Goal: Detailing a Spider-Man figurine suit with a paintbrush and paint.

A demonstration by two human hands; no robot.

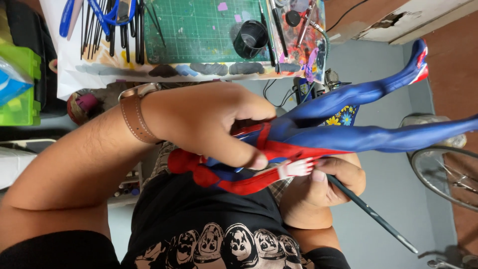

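My left hand [214, 122], with a brown leather strap on the wrist, grips the torso of a red and blue painted figure [343, 119]. The figure lies sideways, its blue legs stretching to the right and its red head near my chest. My right hand [321, 187] sits just under the figure's white hand and holds a thin dark paintbrush [373, 211], whose handle slants down to the right. The brush tip is hidden behind the fingers and the figure.
A worktable at the top carries a green cutting mat [199, 27], a black cup [250, 39], a paint-smeared palette [301, 35] and several brushes and tools [112, 25]. A green box [20, 84] stands at left. A bicycle wheel [445, 172] is at right over a grey floor.
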